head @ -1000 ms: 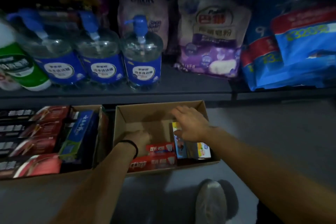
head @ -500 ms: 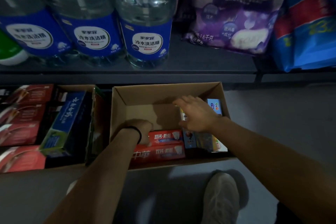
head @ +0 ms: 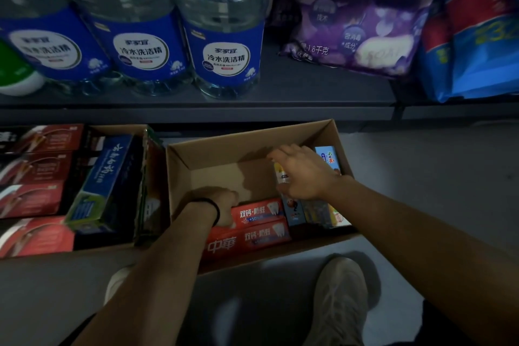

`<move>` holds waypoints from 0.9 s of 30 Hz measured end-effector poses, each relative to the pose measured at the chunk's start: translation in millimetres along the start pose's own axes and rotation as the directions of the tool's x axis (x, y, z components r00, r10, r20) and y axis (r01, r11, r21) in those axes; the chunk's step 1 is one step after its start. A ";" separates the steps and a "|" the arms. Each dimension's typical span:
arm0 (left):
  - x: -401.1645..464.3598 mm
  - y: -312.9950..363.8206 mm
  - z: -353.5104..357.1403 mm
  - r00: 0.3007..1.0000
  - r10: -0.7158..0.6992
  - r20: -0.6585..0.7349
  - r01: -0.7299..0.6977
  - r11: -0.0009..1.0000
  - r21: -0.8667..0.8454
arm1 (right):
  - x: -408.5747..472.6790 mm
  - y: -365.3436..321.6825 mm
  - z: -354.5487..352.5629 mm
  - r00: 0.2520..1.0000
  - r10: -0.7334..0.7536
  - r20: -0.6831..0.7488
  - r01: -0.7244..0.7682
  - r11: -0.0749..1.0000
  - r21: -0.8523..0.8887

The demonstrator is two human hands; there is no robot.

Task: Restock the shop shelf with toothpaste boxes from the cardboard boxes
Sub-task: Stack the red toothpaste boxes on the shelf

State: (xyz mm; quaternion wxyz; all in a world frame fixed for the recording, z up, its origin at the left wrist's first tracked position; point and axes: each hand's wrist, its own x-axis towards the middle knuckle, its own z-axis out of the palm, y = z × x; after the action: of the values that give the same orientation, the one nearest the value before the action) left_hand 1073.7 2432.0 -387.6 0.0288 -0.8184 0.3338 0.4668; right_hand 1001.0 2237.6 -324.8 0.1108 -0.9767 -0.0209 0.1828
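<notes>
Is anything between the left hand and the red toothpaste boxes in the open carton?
Nothing visible. The left hand is already inside the carton, at the left end of the red toothpaste boxes; whether it grips one is hidden.

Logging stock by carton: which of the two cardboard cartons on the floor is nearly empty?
The right carton, where both hands reach: much of its bare floor shows. The left carton is packed with toothpaste boxes.

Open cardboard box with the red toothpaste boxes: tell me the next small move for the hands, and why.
Probably lift the upper red toothpaste box out with the left hand, which already lies curled at its left end inside the open brown cardboard box. The right hand rests spread on the small colourful boxes, not gripping one, and could close on one next.
</notes>
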 end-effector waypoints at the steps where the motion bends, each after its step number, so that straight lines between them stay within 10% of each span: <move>1: -0.7 0.3 1.2 1.000 -0.002 0.001 0.002 1.000 -0.007 | -1.1 0.1 0.4 1.000 -0.002 0.002 0.002 1.000 -0.002; 11: -9.4 10.3 4.3 0.998 -0.010 0.058 0.014 0.998 -0.067 | -8.8 4.6 1.2 1.000 0.003 0.007 -0.003 1.000 0.000; 27: -113.0 26.2 -75.5 0.972 0.009 -0.235 -0.022 0.998 -0.052 | -61.6 -15.9 -81.3 0.985 0.001 -0.173 -0.021 0.993 -0.113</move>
State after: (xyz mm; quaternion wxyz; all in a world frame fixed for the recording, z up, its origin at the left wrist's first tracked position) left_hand 1076.3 2443.3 -249.7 -0.0369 -0.8656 0.3286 0.3760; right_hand 972.9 2231.2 -225.7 0.0550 -0.9937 -0.0165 0.0965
